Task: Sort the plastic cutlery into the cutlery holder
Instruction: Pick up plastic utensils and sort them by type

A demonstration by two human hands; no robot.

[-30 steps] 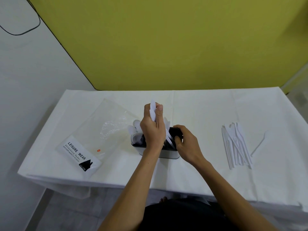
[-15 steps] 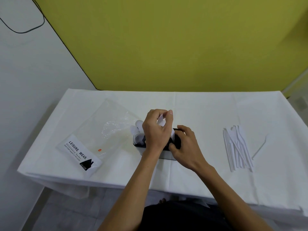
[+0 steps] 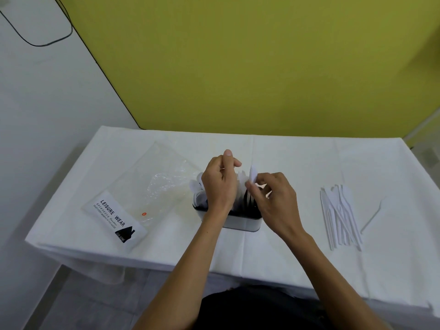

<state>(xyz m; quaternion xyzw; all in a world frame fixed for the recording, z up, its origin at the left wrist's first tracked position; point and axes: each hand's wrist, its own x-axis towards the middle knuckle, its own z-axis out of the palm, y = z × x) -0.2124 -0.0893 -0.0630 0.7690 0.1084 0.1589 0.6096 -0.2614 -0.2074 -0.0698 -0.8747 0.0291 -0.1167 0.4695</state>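
The cutlery holder (image 3: 245, 223), white outside and black inside, stands at the table's middle near the front edge. Several white spoons (image 3: 197, 186) stick up from its left end, partly hidden by my left hand (image 3: 220, 184). That hand hovers over the holder with the thumb raised and the fingers loosely curled; I see nothing in it. My right hand (image 3: 276, 201) is over the holder's right part and pinches the top of an upright white cutlery piece (image 3: 253, 173) that stands in the holder. A pile of white plastic knives (image 3: 340, 215) lies to the right.
A single thin white piece (image 3: 371, 217) lies right of the knife pile. A clear plastic bag (image 3: 145, 186) with a "LEISURE WEAR" label lies left of the holder. The white tablecloth (image 3: 297, 158) covers the table; a yellow wall stands behind.
My left hand pushed its bundle of cutlery down into the holder and let go. My right hand left the holder's rim and took hold of an upright piece.
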